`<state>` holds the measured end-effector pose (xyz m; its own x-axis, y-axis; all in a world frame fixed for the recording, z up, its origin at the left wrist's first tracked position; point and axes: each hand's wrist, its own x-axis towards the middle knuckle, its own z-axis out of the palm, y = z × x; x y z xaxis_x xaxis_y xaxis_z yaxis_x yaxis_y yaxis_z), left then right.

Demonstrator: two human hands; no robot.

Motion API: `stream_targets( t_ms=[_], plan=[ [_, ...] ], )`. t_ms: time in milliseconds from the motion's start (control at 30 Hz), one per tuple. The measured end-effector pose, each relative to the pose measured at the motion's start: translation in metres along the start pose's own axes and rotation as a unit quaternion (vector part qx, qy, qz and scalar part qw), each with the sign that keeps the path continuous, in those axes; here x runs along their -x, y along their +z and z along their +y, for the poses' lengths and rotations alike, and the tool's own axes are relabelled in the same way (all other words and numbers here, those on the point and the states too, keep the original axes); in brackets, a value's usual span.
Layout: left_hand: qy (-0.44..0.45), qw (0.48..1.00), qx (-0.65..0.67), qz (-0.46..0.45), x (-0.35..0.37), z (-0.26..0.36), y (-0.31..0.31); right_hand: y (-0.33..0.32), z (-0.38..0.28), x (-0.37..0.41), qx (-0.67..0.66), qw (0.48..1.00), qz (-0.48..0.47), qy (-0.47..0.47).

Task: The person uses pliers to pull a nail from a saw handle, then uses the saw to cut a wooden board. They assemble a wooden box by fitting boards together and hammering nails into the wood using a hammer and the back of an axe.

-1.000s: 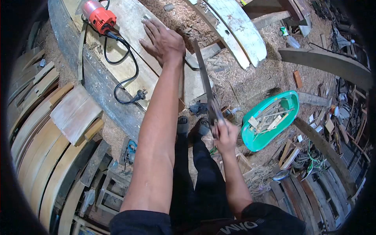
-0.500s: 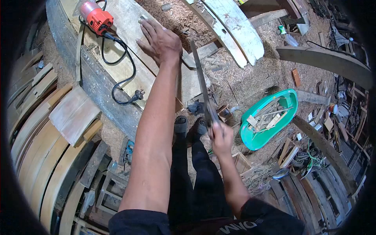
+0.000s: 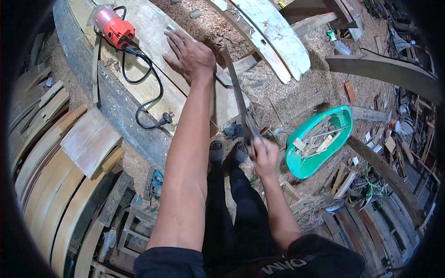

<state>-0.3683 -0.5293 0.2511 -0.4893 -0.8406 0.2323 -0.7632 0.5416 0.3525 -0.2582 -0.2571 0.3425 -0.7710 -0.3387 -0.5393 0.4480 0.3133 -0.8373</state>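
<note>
My left hand [image 3: 194, 59] lies over a pale wooden board [image 3: 225, 103] with its fingers stretched forward. A small piece shows at its fingertips. My right hand [image 3: 264, 156] is wrapped round the handle of a long handsaw [image 3: 238, 90], whose blade points away from me and is seen nearly edge-on. The blade runs along the right end of the board, to the right of my left hand. Left of that hand, a red router [image 3: 118, 34] with a black cord and plug [image 3: 164, 119] rests on the wide planks [image 3: 143, 28].
A green plastic tub [image 3: 296, 170] holding wood scraps stands on the shaving-covered floor at my right. Curved planks [image 3: 278, 39] lie ahead. Stacked curved timbers [image 3: 51, 199] fill the left side, with a blue power tool [image 3: 156, 181] near my feet. More timber [image 3: 384, 74] extends at right.
The handsaw and my right hand have shifted slightly, while the left hand keeps its place on the board. The whole view has moved a little.
</note>
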Motion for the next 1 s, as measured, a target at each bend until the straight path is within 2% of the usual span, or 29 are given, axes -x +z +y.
stream_targets(
  t_ms=[67,167,267,300,400,500,600,633,733,833,933,1000],
  plan=[
    [0.003,1.000,0.000,0.006,-0.002,-0.002,0.001,0.019,-0.008,-0.035,0.021,1.000,0.019,0.012],
    [0.002,1.000,-0.004,0.001,0.001,0.001,0.002,0.001,0.002,0.009,0.033,0.999,0.006,-0.014],
    [0.001,1.000,-0.008,0.010,-0.005,0.000,-0.003,-0.008,0.013,0.047,-0.008,1.000,0.020,0.021],
    [0.005,1.000,-0.005,0.009,-0.003,-0.001,-0.001,-0.006,0.015,0.034,0.026,1.000,0.007,-0.005],
    [0.006,1.000,0.003,0.013,-0.001,-0.001,0.001,0.014,-0.006,-0.035,-0.001,1.000,0.013,0.003],
    [0.005,1.000,0.010,0.003,-0.004,-0.002,0.004,-0.003,-0.001,0.005,0.053,0.998,-0.007,-0.019],
    [0.008,0.999,0.022,0.030,-0.004,-0.003,0.011,-0.016,0.021,0.049,-0.036,0.999,0.012,0.023],
    [0.009,1.000,0.015,0.021,-0.001,-0.003,0.007,-0.013,0.005,0.034,0.051,0.999,0.013,-0.012],
    [0.007,1.000,0.004,0.011,0.000,-0.002,0.002,0.014,-0.001,-0.024,-0.024,1.000,0.011,0.013],
    [0.006,1.000,0.005,0.008,0.000,-0.001,0.004,0.002,-0.001,0.017,0.018,1.000,0.008,-0.013],
    [0.005,1.000,0.005,0.016,-0.006,-0.002,0.006,-0.003,0.008,0.048,-0.057,0.997,0.026,0.032],
    [0.010,1.000,0.010,0.020,-0.002,-0.003,0.008,-0.001,0.008,0.011,0.007,1.000,0.011,-0.004]
  ],
)
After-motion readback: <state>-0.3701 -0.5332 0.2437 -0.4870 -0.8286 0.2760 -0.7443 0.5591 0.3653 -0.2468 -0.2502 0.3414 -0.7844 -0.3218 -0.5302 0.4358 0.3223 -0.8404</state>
